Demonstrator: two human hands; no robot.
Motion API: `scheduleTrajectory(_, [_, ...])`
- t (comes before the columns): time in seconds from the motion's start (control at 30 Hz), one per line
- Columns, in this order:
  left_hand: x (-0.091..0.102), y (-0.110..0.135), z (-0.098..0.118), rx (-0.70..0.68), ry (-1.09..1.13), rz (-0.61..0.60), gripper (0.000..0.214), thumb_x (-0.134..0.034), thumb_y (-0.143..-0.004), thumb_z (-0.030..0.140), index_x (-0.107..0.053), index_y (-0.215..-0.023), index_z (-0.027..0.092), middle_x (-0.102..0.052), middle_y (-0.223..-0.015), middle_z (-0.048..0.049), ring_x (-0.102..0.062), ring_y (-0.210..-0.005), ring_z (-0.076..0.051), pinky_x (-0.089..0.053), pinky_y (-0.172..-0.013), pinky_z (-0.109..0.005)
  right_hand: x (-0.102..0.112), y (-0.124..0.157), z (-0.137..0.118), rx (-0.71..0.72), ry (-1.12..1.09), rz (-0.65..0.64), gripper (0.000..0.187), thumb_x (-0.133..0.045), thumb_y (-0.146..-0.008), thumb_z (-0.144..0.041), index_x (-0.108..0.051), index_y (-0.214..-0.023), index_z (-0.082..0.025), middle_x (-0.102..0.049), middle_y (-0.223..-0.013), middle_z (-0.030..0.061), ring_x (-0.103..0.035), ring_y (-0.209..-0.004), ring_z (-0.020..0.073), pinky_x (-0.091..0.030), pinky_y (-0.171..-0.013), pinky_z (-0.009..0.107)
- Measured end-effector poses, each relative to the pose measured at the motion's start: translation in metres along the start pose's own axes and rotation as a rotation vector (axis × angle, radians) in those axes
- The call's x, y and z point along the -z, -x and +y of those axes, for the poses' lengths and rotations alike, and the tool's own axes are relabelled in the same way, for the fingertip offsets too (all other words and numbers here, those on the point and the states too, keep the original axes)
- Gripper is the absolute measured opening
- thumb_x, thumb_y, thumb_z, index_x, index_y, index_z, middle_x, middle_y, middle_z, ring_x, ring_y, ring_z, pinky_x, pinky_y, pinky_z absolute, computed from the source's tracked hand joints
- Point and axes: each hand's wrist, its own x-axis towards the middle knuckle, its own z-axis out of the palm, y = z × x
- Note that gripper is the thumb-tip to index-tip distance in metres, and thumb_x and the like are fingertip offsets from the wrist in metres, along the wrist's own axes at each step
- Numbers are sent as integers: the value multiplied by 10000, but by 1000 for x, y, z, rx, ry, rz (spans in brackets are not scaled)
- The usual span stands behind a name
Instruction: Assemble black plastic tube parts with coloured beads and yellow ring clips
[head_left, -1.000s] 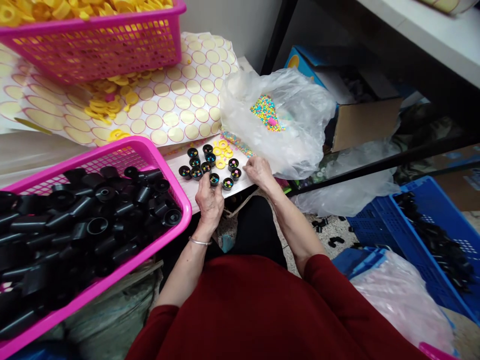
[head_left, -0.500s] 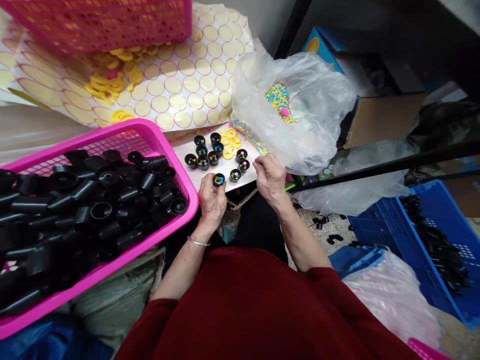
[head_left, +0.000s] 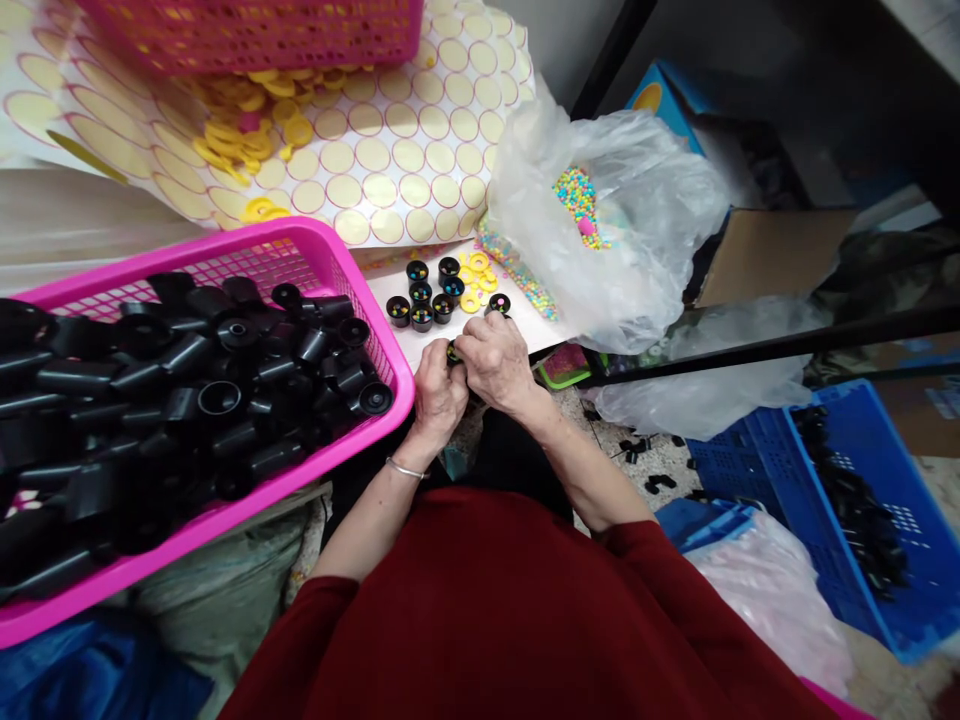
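My left hand (head_left: 437, 392) grips a small black cup (head_left: 452, 353) with coloured beads in it, at the near edge of the white work surface. My right hand (head_left: 495, 362) meets it there, its fingers pinched together over the cup; whatever they hold is hidden. Just beyond stand several more black cups (head_left: 421, 317) with coloured beads inside. Beside these lies a small pile of yellow rings (head_left: 477, 272). Another black cup (head_left: 499, 303), with a pink piece in it, shows behind my right hand, which covers part of that area.
On the left a pink basket (head_left: 405, 395) holds many black tubular parts. A clear plastic bag (head_left: 637, 240) with coloured beads lies at the right. Behind are a sheet of round stickers (head_left: 415, 188) and another pink basket (head_left: 300, 30). A blue crate (head_left: 911, 520) stands lower right.
My right hand has moved left, from the right side of the surface to the cup in my left hand. It now hides cups that showed before. The view has shifted slightly.
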Motion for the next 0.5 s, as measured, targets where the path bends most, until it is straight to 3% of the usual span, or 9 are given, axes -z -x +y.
scheduleTrajectory(0.27, [3, -3, -1, -170, 67, -21, 43, -584, -808, 184, -554, -839, 185, -565, -766, -4, -544, -731, -146, -426, -645, -270, 11, -15, -7, 115, 30, -146, 268, -446, -921, -190, -694, -828, -148, -592, -826, 102, -444, -869, 238, -288, -705, 365])
scheduleTrajectory(0.4, [-1, -4, -1, -78, -3, 6, 114, -588, -793, 183, -599, -907, 184, -563, -758, 6, -520, -679, -130, -409, -620, -258, 12, -14, 7, 117, -65, -126, 237, -481, -894, -175, -697, -801, -148, -612, -845, 97, -471, -859, 223, -336, -722, 352])
scheduleTrajectory(0.5, [-7, -8, -1, 9, -47, 22, 149, -618, -772, 202, -623, -919, 181, -542, -722, 27, -463, -588, -99, -384, -582, -240, 9, -18, 37, 71, -282, -1, 226, -489, -887, -180, -708, -835, -160, -640, -867, 77, -513, -840, 199, -391, -741, 326])
